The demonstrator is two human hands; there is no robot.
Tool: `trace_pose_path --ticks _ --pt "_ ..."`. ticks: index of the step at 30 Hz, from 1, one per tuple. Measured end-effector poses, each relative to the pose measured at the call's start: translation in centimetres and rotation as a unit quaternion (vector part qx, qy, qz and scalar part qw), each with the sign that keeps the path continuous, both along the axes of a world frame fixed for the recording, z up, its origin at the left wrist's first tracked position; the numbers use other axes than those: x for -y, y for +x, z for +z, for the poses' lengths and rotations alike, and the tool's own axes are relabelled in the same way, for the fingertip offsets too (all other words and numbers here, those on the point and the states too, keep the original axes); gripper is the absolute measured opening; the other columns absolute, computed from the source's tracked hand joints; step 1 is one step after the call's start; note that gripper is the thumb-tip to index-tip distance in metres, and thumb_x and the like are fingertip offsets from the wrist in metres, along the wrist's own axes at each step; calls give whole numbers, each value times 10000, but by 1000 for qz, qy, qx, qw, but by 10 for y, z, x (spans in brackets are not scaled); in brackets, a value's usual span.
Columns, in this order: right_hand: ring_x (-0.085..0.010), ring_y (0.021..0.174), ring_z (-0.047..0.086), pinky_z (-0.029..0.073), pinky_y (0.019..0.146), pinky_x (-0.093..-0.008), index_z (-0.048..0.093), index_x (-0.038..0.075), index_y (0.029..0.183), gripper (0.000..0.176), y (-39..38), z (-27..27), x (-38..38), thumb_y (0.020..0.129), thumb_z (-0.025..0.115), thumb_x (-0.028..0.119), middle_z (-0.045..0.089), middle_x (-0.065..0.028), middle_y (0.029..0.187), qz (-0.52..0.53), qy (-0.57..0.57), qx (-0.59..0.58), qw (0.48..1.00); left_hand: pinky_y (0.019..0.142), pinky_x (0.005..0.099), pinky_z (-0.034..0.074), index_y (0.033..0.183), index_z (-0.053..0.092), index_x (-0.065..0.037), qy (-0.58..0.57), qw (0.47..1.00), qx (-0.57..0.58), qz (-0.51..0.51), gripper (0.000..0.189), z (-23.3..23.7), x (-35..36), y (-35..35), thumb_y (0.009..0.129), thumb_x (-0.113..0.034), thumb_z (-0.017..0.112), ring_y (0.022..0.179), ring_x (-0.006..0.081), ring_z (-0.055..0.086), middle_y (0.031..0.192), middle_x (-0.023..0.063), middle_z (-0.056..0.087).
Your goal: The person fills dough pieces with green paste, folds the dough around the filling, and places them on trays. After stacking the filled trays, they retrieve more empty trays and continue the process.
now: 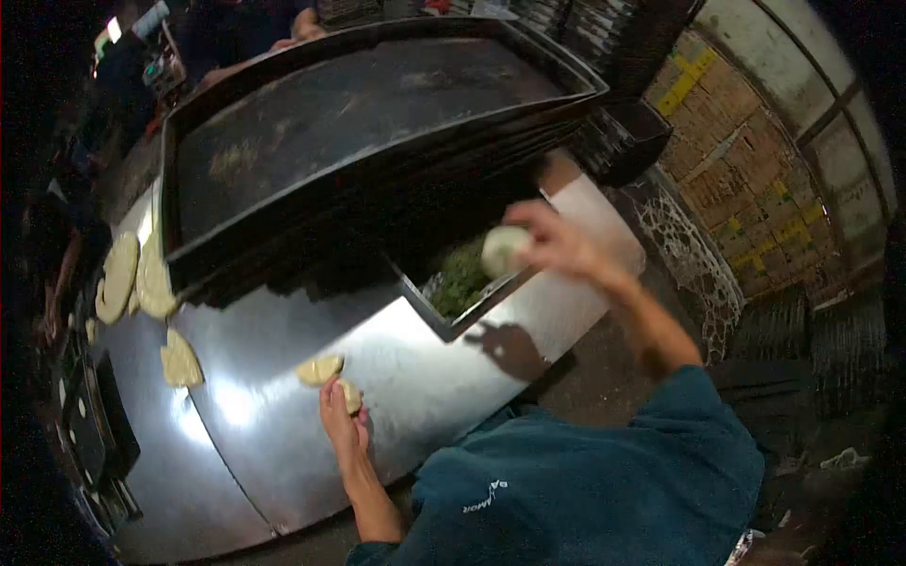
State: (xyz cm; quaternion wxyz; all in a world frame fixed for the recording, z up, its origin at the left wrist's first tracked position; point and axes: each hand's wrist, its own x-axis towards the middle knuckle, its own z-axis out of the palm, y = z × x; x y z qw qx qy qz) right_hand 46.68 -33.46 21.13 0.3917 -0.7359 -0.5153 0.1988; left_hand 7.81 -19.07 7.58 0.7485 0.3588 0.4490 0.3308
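Observation:
My right hand [557,243], blurred by motion, is closed round a pale dough ball [503,251]. Ball and hand are above the near end of a dark tray [447,330] with a chopped green mass [462,281] inside. On the metal table [283,453], my left hand [342,423] has its fingers round a small dough piece [350,396]. Just beyond those fingertips lies another flat dough piece [319,369], close to the first. Beneath my right hand, a shadow falls on the table.
Stacked black baking trays [377,99] take up the far side of the table. Larger dough slabs [151,274] and a smaller dough piece [180,360] lie at the left. Another person's hand [304,26] is behind the stack. Cardboard [746,160] covers the right wall.

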Motion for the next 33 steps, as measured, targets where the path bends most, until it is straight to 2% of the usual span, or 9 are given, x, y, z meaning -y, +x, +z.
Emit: trace_pose_path --ticks 2,3,6,12,17,22,29,31,33 --pt "-134 786 626 519 729 -278 623 18 1091 416 78 59 -22 752 740 229 657 -74 1020 -42 63 -75 994 479 207 431 1085 531 -32 1 1000 -17 -10 256 8 -7 19 929 -233 537 647 89 558 793 57 594" --pt "-132 792 636 516 718 -277 647 17 1065 353 120 82 -31 781 709 217 686 -65 911 -87 67 114 987 463 199 424 1080 545 -27 17 999 -37 -32 251 9 -6 32 926 -225 540 617 91 550 792 63 601" --pt "-190 757 664 514 681 -335 687 70 1008 382 217 102 -75 738 691 340 692 -111 859 -198 36 209 957 476 193 439 1047 580 -13 59 996 -44 -43 218 7 -3 60 916 -183 543 619 99 558 831 72 615" --pt "-357 857 648 506 755 -439 689 74 960 264 298 24 -144 759 608 226 668 -180 939 -200 -231 336 891 612 250 494 1002 595 15 63 987 -94 -118 187 24 5 95 885 -129 569 695 119 579 852 52 607" --pt "-291 837 650 504 740 -352 666 27 929 204 67 57 -108 820 601 186 664 -157 922 -151 235 178 944 665 207 427 988 613 22 151 983 -71 -72 194 34 -2 118 865 -127 604 752 73 522 845 15 588" --pt "-270 789 626 494 717 -364 651 12 1000 301 -113 -11 -75 772 682 205 656 -145 877 89 138 121 979 723 214 453 1054 615 25 175 977 118 -29 209 72 -8 142 916 -108 535 818 86 554 951 54 626" --pt "-117 597 513 412 537 -279 568 8 729 280 -228 -31 -75 886 597 238 575 -35 665 -166 218 -206 939 534 337 420 745 502 -15 473 875 -73 71 254 76 18 101 940 -178 508 544 202 495 646 174 501" --pt "-28 566 438 341 488 -207 565 81 672 328 -226 -37 -71 940 532 266 511 58 615 -115 182 -440 872 537 269 387 714 481 -17 439 898 -18 30 283 64 30 75 943 -180 517 593 103 445 634 55 510" --pt "-47 525 434 339 459 -226 575 77 669 337 -224 -39 -58 933 550 284 519 51 598 -114 132 -341 924 529 210 331 710 475 -18 362 931 39 32 288 41 35 53 953 -168 511 658 36 373 673 -48 459"
